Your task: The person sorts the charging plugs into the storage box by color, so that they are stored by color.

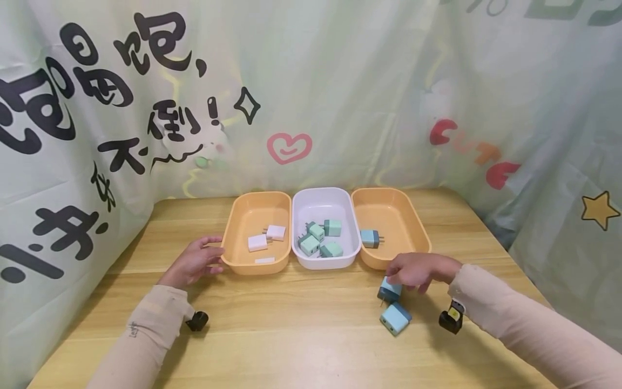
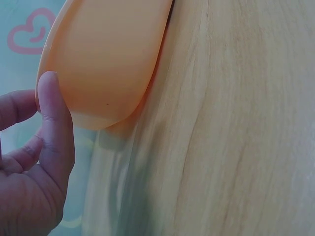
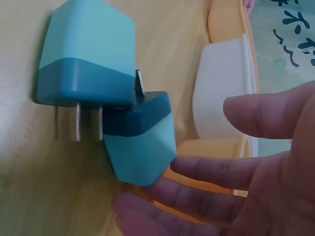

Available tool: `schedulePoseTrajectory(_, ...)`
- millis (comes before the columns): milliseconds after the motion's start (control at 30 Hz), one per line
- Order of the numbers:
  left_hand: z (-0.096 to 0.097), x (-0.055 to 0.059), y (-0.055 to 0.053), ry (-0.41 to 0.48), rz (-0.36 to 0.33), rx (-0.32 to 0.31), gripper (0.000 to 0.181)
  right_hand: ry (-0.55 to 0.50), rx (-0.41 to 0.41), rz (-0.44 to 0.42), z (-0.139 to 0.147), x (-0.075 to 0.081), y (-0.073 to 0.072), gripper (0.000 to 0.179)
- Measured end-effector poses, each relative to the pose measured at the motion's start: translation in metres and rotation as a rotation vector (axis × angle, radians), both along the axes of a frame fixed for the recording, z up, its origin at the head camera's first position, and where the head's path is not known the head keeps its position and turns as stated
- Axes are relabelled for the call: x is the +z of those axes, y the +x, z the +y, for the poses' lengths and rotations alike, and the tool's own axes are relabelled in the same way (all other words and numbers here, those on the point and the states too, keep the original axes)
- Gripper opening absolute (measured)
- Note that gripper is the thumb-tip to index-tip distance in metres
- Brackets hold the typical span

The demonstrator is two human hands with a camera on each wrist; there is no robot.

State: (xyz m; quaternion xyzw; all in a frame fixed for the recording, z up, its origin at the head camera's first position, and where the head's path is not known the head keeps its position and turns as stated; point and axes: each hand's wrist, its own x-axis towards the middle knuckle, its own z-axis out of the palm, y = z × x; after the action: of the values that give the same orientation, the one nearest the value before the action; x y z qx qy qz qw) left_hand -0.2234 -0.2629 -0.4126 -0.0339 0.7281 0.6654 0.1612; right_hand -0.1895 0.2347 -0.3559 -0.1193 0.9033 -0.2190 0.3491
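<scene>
My left hand (image 1: 196,262) holds the rim of the left orange tray (image 2: 106,64), thumb against its outer wall and index finger at the rim. My right hand (image 1: 420,270) reaches over the table in front of the right orange tray (image 1: 413,229). Its fingers are spread at a light-blue charger plug (image 3: 142,157) with a dark-blue base, the thumb well apart from it. A second light-blue charger plug (image 1: 396,319) lies nearer me, its two USB ports towards me. One more blue charger plug (image 1: 369,239) rests inside the right orange tray.
Between the orange trays stands a white tray (image 1: 303,263) with several green charger plugs (image 1: 332,227). The left tray contains pale pink charger plugs (image 1: 257,242) and a white piece (image 1: 264,260) by its front wall. A printed curtain (image 1: 340,108) hangs behind the wooden table (image 1: 291,335).
</scene>
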Motion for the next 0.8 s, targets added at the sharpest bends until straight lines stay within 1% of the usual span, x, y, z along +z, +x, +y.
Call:
schedulePoseTrajectory(133, 0.000, 0.000, 0.000, 0.001, 0.006, -0.001, 0.056, 0.016, 0.016, 0.027, -0.005, -0.008, 0.000, 0.034)
schedulePoseTrajectory(233, 0.000, 0.000, 0.001, -0.001, 0.006, -0.005, 0.057, 0.037, 0.021, 0.053, -0.010, -0.014, 0.001, 0.029)
schedulePoseTrajectory(367, 0.000, 0.000, 0.001, -0.001, 0.007, -0.008, 0.056, 0.061, 0.026, 0.082, -0.016, -0.020, 0.003, 0.017)
schedulePoseTrajectory(433, 0.000, 0.001, 0.001, -0.001, 0.009, -0.009, 0.056, 0.072, 0.050, 0.107, -0.018, -0.021, 0.003, 0.015)
schedulePoseTrajectory(567, 0.000, 0.001, 0.001, 0.000, 0.010, -0.010, 0.056, 0.080, 0.078, 0.138, -0.021, -0.021, 0.005, 0.016)
schedulePoseTrajectory(800, 0.000, 0.001, 0.001, 0.003, 0.002, -0.002, 0.055, 0.045, 0.041, 0.140, -0.023, -0.022, 0.008, 0.023)
